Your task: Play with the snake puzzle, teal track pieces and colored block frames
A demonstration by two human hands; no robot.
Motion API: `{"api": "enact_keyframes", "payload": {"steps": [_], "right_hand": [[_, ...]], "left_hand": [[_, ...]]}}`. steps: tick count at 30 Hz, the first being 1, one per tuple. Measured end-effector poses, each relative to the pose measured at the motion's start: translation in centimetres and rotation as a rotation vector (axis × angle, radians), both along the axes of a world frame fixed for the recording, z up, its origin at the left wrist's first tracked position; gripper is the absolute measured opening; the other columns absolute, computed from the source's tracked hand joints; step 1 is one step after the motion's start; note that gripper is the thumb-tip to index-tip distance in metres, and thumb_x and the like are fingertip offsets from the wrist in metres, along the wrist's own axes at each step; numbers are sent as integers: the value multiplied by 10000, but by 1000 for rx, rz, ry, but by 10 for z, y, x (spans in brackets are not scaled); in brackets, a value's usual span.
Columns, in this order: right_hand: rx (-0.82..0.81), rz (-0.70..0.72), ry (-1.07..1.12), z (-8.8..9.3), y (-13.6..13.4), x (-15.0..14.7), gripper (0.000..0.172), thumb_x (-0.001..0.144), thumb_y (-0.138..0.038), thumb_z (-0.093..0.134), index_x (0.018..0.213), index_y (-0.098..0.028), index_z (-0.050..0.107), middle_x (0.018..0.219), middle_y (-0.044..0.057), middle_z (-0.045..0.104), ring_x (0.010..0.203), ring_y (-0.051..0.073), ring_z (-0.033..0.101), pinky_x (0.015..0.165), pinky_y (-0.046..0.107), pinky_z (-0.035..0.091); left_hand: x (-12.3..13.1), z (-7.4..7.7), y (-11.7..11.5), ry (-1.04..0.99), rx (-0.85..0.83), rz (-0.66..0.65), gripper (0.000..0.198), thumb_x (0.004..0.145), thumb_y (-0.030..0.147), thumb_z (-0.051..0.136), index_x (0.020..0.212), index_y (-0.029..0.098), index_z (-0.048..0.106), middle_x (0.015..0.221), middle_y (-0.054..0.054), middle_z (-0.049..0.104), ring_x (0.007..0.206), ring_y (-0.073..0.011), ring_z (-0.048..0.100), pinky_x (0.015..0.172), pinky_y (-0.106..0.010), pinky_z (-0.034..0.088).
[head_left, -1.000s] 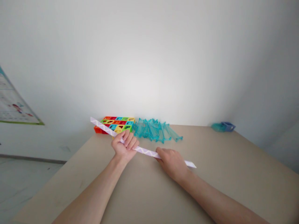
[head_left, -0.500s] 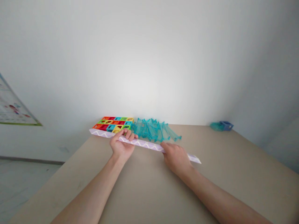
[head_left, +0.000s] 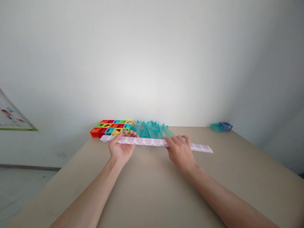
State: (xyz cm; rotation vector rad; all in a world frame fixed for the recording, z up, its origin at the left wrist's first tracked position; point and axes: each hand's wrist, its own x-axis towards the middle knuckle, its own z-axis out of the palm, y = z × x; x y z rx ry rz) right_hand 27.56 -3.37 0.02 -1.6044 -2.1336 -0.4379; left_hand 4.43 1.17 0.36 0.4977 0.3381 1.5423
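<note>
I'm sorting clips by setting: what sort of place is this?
Likely a plain playroom or classroom corner: a beige table against a bare white wall, colourful toy blocks, a printed poster at left. The left hand and right hand grip a lilac strip.

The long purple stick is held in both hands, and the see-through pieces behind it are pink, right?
Not quite. The left hand and right hand do hold the stick, but the see-through pieces behind it are teal, not pink, as the head view shows.
</note>
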Motion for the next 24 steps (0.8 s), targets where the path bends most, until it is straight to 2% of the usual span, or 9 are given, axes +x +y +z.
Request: {"api": "enact_keyframes", "payload": {"steps": [2, 4, 7, 9, 11, 13, 17, 20, 24], "right_hand": [[105, -102, 32, -1, 12, 19, 298, 903, -188, 499, 1181, -215, 602, 979, 106, 645, 993, 281, 506, 1001, 498, 223], [147, -86, 85, -5, 23, 35, 326, 899, -198, 503, 1212, -189, 592, 1033, 124, 624, 1011, 277, 494, 977, 461, 290], [103, 175, 131, -15, 36, 46, 322, 911, -222, 504, 1219, -182, 586, 1038, 107, 631, 994, 229, 533, 968, 405, 348], [88, 295, 176, -23, 43, 46, 302, 930, -232, 484, 1210, -218, 593, 1035, 78, 653, 992, 197, 563, 1010, 403, 328], [106, 298, 245, -30, 52, 47, 287, 942, -256, 468, 1193, -231, 605, 1032, 66, 670, 983, 187, 582, 1011, 394, 338], [139, 236, 300, -35, 63, 53, 283, 947, -292, 458, 1159, -205, 623, 1025, 82, 679, 975, 204, 587, 967, 388, 378], [209, 101, 376, -40, 92, 73, 307, 943, -313, 444, 1109, -149, 643, 1038, 128, 676, 997, 244, 570, 909, 400, 407], [228, 57, 399, -42, 115, 82, 289, 921, -308, 469, 1055, -152, 671, 997, 120, 679, 984, 244, 561, 893, 395, 412], [236, 37, 428, -45, 142, 83, 310, 895, -337, 489, 1007, -143, 703, 929, 106, 643, 908, 223, 550, 837, 356, 433]], "left_hand": [[3, -1, 1, 103, -52, -2, 128, 733, 256, 674, 735, 161, 589, 829, -70, 680, 845, -209, 672, 780, -348, 554], [8, -3, -1, 267, -76, -104, 179, 767, 311, 680, 805, 151, 608, 842, -82, 692, 773, -208, 691, 723, -348, 576], [16, -6, -7, 455, -75, -332, 357, 791, 455, 657, 950, 139, 609, 757, -73, 676, 641, -206, 694, 614, -336, 585], [20, -7, -11, 457, -32, -404, 420, 790, 481, 649, 1034, 142, 598, 763, -75, 675, 717, -230, 710, 645, -331, 587], [21, -8, -12, 416, 16, -397, 417, 791, 453, 661, 1075, 155, 593, 847, -96, 690, 830, -251, 710, 711, -345, 584], [20, -10, -10, 398, 20, -377, 379, 789, 401, 676, 1072, 160, 602, 909, -106, 691, 837, -250, 706, 712, -355, 580], [17, -15, -5, 444, -48, -321, 306, 770, 307, 668, 1016, 128, 639, 740, -34, 639, 566, -155, 646, 500, -276, 542], [19, -16, -5, 476, -71, -256, 239, 747, 305, 651, 894, 117, 657, 560, 46, 500, 372, -80, 481, 324, -202, 391], [20, -16, -6, 494, -75, -219, 210, 716, 336, 648, 729, 127, 632, 459, 91, 344, 285, -41, 327, 274, -173, 221]]}}
